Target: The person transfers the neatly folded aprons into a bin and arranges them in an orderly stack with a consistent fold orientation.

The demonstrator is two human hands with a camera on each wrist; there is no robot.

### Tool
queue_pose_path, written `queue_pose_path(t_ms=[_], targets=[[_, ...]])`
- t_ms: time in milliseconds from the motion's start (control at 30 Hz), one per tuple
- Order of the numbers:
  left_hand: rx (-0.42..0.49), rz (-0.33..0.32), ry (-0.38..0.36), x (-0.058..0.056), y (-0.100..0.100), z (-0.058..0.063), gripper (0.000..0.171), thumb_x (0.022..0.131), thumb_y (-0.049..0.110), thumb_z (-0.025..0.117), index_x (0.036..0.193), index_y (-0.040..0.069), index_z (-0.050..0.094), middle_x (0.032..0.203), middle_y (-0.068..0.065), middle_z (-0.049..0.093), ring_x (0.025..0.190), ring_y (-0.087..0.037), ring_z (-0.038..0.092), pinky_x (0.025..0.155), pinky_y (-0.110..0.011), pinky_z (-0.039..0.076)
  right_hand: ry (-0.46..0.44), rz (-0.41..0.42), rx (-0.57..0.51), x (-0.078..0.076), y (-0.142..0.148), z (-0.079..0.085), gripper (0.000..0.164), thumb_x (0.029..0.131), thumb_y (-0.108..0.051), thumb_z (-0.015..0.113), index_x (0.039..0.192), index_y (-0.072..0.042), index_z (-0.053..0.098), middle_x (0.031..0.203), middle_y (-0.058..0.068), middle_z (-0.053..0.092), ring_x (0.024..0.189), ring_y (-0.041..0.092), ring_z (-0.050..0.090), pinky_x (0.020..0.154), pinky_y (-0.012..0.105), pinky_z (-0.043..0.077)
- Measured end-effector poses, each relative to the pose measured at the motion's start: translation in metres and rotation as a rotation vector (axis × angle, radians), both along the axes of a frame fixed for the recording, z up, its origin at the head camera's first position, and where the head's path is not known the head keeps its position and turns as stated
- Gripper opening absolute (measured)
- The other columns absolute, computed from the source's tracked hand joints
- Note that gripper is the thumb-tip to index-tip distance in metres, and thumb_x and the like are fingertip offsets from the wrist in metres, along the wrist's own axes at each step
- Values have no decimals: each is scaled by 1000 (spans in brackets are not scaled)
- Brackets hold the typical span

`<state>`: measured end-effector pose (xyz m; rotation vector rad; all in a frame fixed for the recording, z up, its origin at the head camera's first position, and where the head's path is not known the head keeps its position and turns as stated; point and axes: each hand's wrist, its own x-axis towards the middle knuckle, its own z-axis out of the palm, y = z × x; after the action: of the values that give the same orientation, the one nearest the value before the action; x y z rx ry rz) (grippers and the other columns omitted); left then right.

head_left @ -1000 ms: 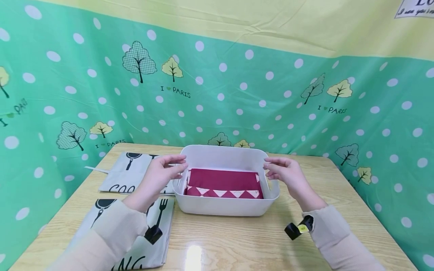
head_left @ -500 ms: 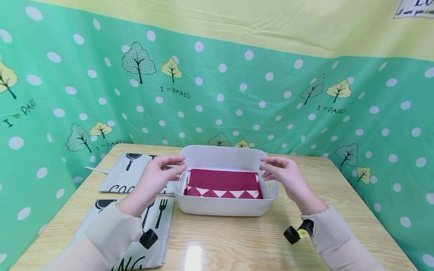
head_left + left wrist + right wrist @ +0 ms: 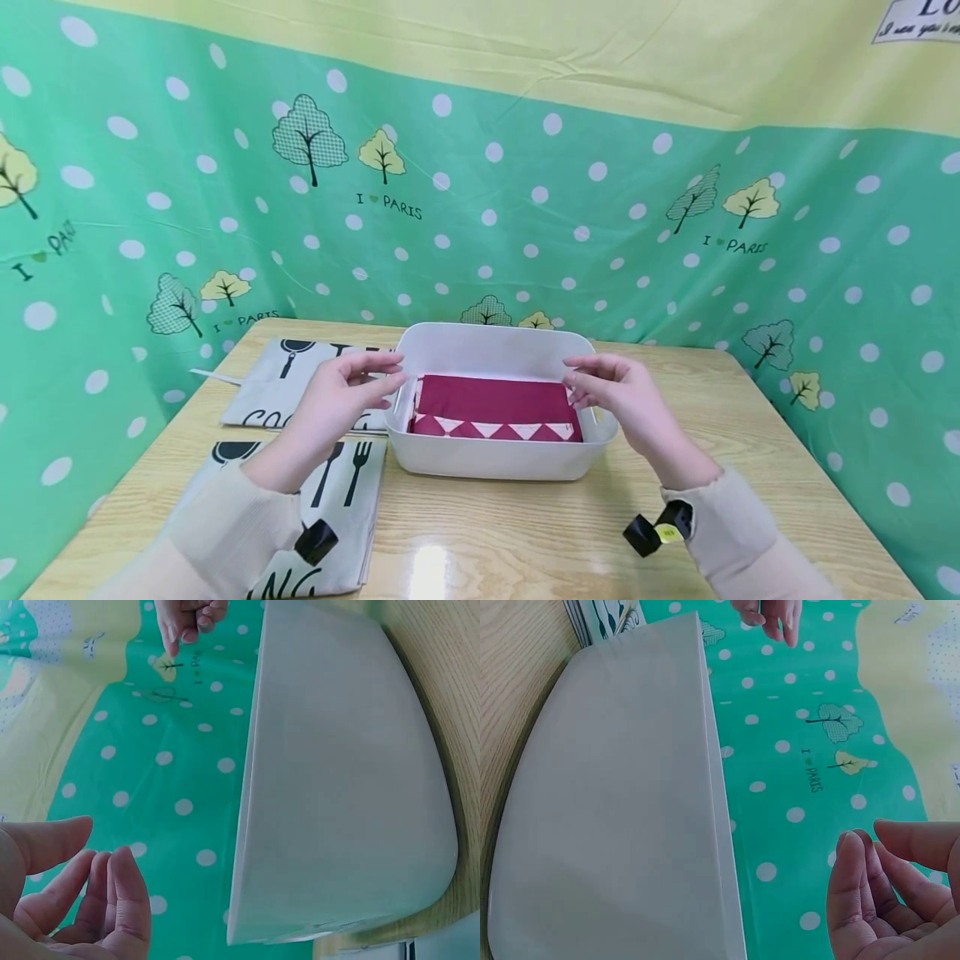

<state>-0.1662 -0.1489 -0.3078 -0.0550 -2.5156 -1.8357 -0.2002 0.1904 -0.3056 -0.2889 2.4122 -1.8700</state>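
Printed cloths (image 3: 348,521) lie lower left on the bench (image 3: 495,533), partly behind the left hand (image 3: 339,398), its fingers loosely bent, thumb apart. At centre, a white bin (image 3: 498,461) walls in the maroon cloth (image 3: 491,400), below and between both hands; the right hand (image 3: 618,392), centre right, curves likewise.

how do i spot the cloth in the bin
On the wooden table stands a white bin. The folded cloth lies inside it, dark red with pale triangles along its near edge, unlike the two pale, black-printed cloths to the left.
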Motion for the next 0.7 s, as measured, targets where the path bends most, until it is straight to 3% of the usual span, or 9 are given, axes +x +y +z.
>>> queue_pose_path(t_ms=[433, 700], targets=[[-13, -11, -6, 17, -2, 3, 42, 95, 22, 68, 132, 4, 61, 126, -16, 65, 95, -13, 65, 79, -22, 57, 11, 20, -29, 11, -7, -6, 38, 93, -9, 66, 123, 13, 59, 89, -6, 69, 72, 15, 67, 73, 27, 59], [5, -22, -11, 27, -7, -2, 42, 94, 19, 68, 132, 1, 60, 122, -18, 67, 94, -12, 65, 77, -24, 58, -10, 45, -44, 21, -11, -11, 37, 92, -11, 67, 122, 12, 61, 89, -5, 70, 72, 14, 67, 74, 27, 58]])
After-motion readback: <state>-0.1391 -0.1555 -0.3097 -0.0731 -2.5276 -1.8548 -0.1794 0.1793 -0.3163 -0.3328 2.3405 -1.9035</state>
